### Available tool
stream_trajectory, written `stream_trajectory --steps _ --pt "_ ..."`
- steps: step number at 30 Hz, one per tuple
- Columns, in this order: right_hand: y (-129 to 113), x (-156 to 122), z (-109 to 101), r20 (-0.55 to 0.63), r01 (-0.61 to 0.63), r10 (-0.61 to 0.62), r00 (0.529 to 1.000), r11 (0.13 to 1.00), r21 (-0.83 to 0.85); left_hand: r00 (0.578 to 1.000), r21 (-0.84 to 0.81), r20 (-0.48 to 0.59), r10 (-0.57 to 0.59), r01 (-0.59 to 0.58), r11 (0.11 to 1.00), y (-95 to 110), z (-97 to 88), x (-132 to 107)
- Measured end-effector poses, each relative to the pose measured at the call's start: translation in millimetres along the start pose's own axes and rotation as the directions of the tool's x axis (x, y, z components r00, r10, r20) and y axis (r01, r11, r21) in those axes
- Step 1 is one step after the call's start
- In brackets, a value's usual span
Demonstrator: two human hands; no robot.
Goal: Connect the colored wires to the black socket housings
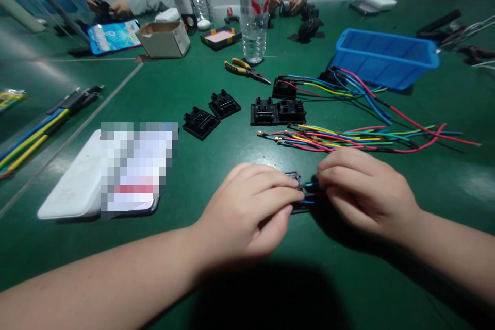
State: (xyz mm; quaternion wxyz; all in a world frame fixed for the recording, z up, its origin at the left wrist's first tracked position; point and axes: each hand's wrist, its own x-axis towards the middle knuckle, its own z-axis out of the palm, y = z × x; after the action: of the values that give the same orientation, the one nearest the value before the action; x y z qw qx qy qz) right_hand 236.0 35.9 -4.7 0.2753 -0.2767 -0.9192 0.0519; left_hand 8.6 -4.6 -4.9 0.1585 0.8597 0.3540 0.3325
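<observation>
My left hand point(251, 211) is closed around a small black plastic connector point(297, 192) low in the middle of the green table point(240, 129). My right hand point(363, 193) meets it from the right, its fingers pinched on thin blue and red wires at the connector. Most of the connector is hidden under my fingers. Just beyond my hands lies a loose bundle of coloured wires point(348, 137). Several more black connectors sit further back, two at the left point(211, 115) and a pair point(277, 111) in the middle.
A phone on a white pad point(77, 185) lies at my left. Pliers point(245, 69), a water bottle point(253, 15), a cardboard box point(164, 38) and a blue bin point(384, 56) stand further back. Thick cables point(34, 134) lie far left. Two other people work at the far edge.
</observation>
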Motion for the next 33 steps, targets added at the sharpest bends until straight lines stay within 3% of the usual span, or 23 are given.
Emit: stream_trajectory --steps 4,8,13,18,24,27,33 --pt "0 2 -1 -0.036 -0.029 0.028 0.999 0.999 -0.015 0.978 -0.025 0.039 -0.203 0.205 0.979 3 -2.2 1" --pt "4 3 -2 -0.057 -0.050 0.048 0.997 0.998 -0.031 0.948 -0.006 0.117 -0.297 0.300 0.954 3 -1.8 1" --pt "11 5 0 -0.046 -0.214 0.210 0.977 0.972 -0.101 0.930 -0.003 0.148 -0.335 0.340 0.941 1 -1.1 0" --pt "20 3 10 -0.030 -0.425 0.432 0.902 0.871 -0.246 0.928 -0.015 0.148 -0.343 0.349 0.937 1 -1.4 1" --pt "36 -3 18 0.038 -0.520 0.554 0.832 0.801 -0.297 0.926 -0.017 0.152 -0.346 0.353 0.936 1 -1.3 2" --pt "38 -2 18 0.043 -0.503 0.539 0.841 0.809 -0.305 0.930 -0.019 0.142 -0.339 0.345 0.938 1 -1.3 1" --pt "32 2 13 0.082 -0.381 0.402 0.912 0.904 -0.192 0.934 -0.026 0.130 -0.332 0.338 0.941 0 -2.0 0"
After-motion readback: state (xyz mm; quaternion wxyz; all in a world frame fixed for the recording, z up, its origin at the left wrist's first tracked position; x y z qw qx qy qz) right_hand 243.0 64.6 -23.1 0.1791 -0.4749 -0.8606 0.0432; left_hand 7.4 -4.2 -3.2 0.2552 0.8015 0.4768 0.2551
